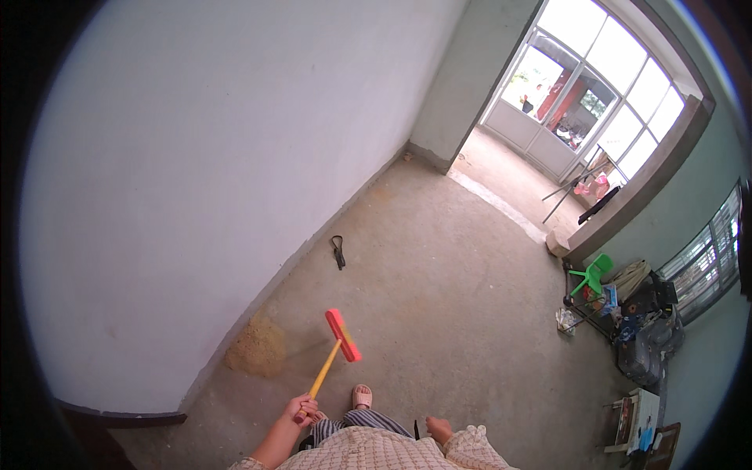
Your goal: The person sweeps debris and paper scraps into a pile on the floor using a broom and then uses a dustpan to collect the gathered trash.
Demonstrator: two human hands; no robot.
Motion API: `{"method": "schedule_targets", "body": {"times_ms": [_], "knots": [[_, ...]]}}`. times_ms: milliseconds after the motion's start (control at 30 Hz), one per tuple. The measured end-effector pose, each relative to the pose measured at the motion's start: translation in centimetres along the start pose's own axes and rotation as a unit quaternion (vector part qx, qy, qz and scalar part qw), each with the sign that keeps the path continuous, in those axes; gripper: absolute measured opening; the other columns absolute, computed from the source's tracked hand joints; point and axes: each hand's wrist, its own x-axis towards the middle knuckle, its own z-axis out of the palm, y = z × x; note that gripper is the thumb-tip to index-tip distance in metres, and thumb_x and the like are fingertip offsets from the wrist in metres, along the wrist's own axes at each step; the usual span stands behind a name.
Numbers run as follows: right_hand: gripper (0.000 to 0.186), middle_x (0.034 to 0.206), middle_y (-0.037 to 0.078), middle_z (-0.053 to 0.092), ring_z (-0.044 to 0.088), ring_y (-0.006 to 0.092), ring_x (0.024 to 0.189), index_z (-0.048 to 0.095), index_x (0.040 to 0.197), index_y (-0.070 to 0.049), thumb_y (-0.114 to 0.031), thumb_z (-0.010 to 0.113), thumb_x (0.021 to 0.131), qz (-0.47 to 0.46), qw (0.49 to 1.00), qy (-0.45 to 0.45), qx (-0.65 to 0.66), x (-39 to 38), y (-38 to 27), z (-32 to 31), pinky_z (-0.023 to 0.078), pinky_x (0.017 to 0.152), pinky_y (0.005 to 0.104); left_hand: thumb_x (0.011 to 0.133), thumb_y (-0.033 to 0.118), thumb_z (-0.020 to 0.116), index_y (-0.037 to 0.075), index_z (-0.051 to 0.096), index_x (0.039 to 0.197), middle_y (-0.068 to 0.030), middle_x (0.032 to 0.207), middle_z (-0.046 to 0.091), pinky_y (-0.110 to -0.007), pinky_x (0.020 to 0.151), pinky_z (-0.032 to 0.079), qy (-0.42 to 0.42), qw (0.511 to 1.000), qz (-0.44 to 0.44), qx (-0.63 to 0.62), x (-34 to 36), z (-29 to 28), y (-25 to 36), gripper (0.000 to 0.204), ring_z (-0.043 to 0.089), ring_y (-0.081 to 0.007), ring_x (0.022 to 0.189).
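My left hand (301, 409) is closed round the lower end of a yellow handle with a dark red tip. It belongs to a toy hammer (343, 335), whose long pink-red head has a yellow mark in the middle. The head is held out ahead of me, over the concrete floor. At my right side, near the hem of my patterned top, my right hand (440, 430) is curled into a loose fist, with nothing visible in it. A sandal (362, 396) shows on one foot below the hammer.
A sand-coloured heap (257, 347) lies against the left wall. Farther ahead, a black strap (338, 252) is on the floor. Along the right wall stand a green child's chair (593, 274), bags (646, 352) and a small table (644, 415). A wide opening leads to glazed doors (576, 94).
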Motion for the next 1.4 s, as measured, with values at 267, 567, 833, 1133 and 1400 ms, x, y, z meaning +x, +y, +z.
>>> {"method": "schedule_targets", "body": {"times_ms": [267,567,833,1133,1400], "knots": [[0.015,0.068,0.014,0.056,0.056,0.0261,0.061,0.052,0.076,-0.004,-0.016,0.045,0.071,0.202,0.947,-0.032,0.249,-0.3,-2.3,1.0,0.044,0.054,0.0326,0.076,0.010,0.043,0.004,0.032,0.069,0.0000,0.053,0.035,-0.013,0.031,0.031,0.066,0.997,-0.028,-0.026,-1.7,-4.9,3.7,0.014,0.035,-0.0035,0.036],[0.050,0.099,0.023,0.049,0.044,0.0343,0.099,0.053,0.090,0.005,-0.037,0.043,0.064,0.275,0.897,-0.045,0.343,-3.9,-3.9,0.6,0.035,0.080,0.0358,0.076,0.011,0.044,0.007,0.032,0.062,0.0021,0.049,0.035,-0.012,0.030,0.030,0.123,0.991,0.042,0.014,-8.0,-5.9,7.2,0.018,0.034,-0.0014,0.034],[0.048,0.096,0.025,0.050,0.045,0.0346,0.097,0.053,0.088,0.005,-0.034,0.044,0.063,0.268,0.905,-0.085,0.318,-7.5,-4.3,0.7,0.035,0.079,0.0361,0.078,0.012,0.039,0.007,0.032,0.063,0.0020,0.048,0.036,-0.012,0.030,0.031,0.098,0.991,0.093,-0.017,-10.7,-7.2,8.7,0.017,0.036,-0.0017,0.034],[0.045,0.093,0.023,0.052,0.050,0.0320,0.091,0.054,0.084,0.007,-0.033,0.046,0.063,0.281,0.853,-0.032,0.439,-6.4,0.1,4.7,0.039,0.071,0.0351,0.077,0.012,0.040,0.007,0.032,0.063,0.0015,0.048,0.036,-0.014,0.029,0.030,0.160,0.976,0.118,0.084,-8.8,-6.0,4.5,0.017,0.035,-0.0030,0.033],[0.036,0.069,0.010,0.055,0.054,0.0200,0.064,0.056,0.082,0.001,-0.032,0.048,0.069,0.313,0.830,-0.051,0.458,-15.7,-1.3,0.6,0.043,0.053,0.0336,0.078,0.014,0.039,0.007,0.032,0.064,0.0010,0.049,0.035,-0.014,0.030,0.031,0.202,0.958,0.127,0.160,-8.1,-5.8,-0.7,0.017,0.034,-0.0035,0.034]]}}
